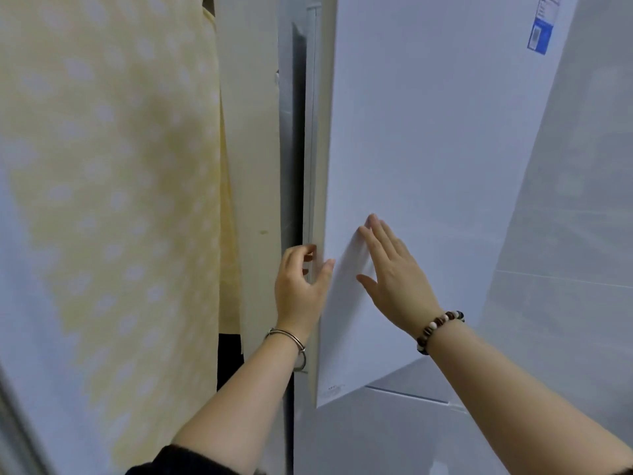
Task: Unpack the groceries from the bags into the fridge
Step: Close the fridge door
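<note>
The white upper fridge door [428, 149] fills the middle and right of the view, swung slightly ajar from the cabinet. My left hand [298, 289] curls its fingers around the door's left edge, thumb on the front face. My right hand [394, 279] lies flat on the door's front, fingers spread and pointing up-left. A metal bangle sits on my left wrist and a beaded bracelet on my right. No grocery bags or food are in view. The fridge interior is hidden.
A yellow curtain with white dots [113, 200] hangs at the left, close to the fridge side. A lower fridge door [376, 437] sits below the upper one. A blue label [543, 29] is stuck near the door's top right. Tiled wall [582, 234] stands at the right.
</note>
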